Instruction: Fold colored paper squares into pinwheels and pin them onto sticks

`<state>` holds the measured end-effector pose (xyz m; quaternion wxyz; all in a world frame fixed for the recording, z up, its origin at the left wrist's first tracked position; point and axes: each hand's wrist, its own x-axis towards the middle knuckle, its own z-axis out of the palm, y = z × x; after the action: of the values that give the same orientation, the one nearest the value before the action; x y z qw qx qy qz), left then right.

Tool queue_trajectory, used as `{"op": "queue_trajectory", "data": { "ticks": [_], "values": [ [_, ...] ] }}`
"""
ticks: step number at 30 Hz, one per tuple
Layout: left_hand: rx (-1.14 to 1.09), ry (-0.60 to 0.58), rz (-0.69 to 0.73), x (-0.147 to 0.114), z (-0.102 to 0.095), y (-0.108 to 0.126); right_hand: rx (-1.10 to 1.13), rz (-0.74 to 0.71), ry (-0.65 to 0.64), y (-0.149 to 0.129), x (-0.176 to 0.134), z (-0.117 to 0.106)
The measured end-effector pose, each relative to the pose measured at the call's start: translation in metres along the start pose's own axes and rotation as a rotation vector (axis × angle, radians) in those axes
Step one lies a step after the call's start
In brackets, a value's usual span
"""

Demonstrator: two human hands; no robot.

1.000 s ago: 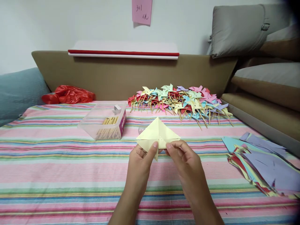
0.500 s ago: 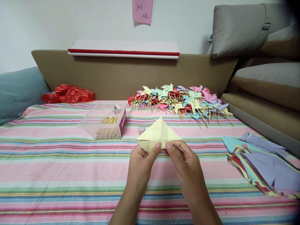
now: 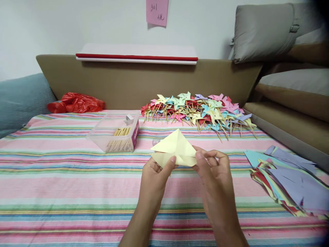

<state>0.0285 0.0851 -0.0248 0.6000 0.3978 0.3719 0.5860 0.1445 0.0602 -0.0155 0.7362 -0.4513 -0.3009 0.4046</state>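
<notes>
Held up in front of me is a pale yellow sheet of paper point(image 3: 178, 142), creased and slit, with a pointed top corner and flaps toward me. My left hand point(image 3: 157, 175) pinches its lower middle, thumb on top and fingers underneath. At the paper's right corner, my right hand point(image 3: 214, 169) grips the edge between thumb and fingers. Fingers under the paper are partly hidden. Just behind the sheet, a small clear round object point(image 3: 156, 140) is partly covered.
Finished paper pinwheels point(image 3: 195, 109) on sticks lie heaped at the back. A clear plastic box point(image 3: 99, 135) holds wooden sticks point(image 3: 119, 139). Cut coloured paper sheets point(image 3: 295, 183) are piled on the right. A red plastic bag point(image 3: 79, 103) lies at back left, and cushions point(image 3: 290, 92) are stacked at right.
My right hand has slid from the paper's lower middle out to its right corner. The lower right flap now shows. My left hand has kept its pinch.
</notes>
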Motion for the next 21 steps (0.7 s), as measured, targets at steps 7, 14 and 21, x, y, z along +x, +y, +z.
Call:
{"op": "queue_trajectory", "data": {
  "ticks": [7,14,21],
  "values": [
    [0.107,-0.284,-0.125,0.007,-0.016,0.013,0.037,0.396,-0.360,-0.011,0.010,-0.025],
    [0.190,-0.450,-0.232,0.006,-0.025,0.023,-0.145,0.474,-0.511,-0.006,0.010,-0.033],
    [0.186,-0.382,-0.199,0.004,-0.017,0.019,-0.120,0.392,-0.289,0.000,0.008,-0.025]
  ]
}}
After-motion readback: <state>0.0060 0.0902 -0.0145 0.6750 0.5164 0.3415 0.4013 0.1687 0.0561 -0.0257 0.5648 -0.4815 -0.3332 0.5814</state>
